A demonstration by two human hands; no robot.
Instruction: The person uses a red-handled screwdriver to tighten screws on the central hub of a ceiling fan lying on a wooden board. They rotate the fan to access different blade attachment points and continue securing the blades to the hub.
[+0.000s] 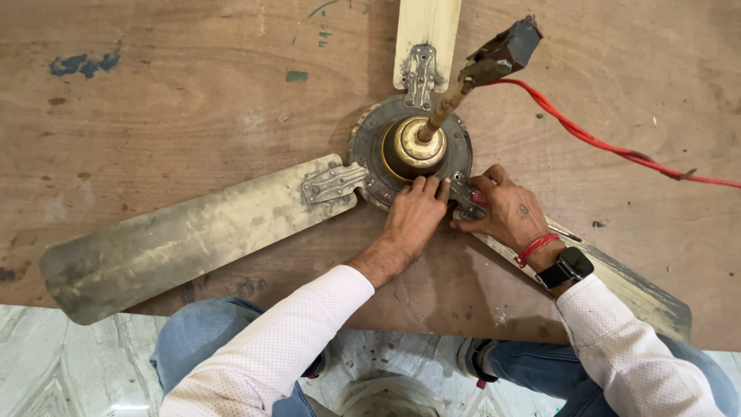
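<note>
A dusty old ceiling fan lies on a brown wooden board [154, 116]. Its round motor housing [370, 135] has a brass centre cup [417, 147] and an upright rod [444, 112] topped by a dark block [509, 46]. My left hand [413, 216] rests palm down on the housing's near rim. My right hand [502, 208] pinches at the metal bracket [465, 199] of the right blade [641, 289], with a small reddish thing at the fingertips; what it is I cannot tell. The left blade [170, 247] and the far blade [427, 31] stretch outward.
A red wire [602, 143] runs from the rod's top across the board to the right edge. Blue paint marks [81, 63] spot the board's far left. My knees in blue jeans [201, 332] sit over a marble floor [62, 371] below the board's near edge.
</note>
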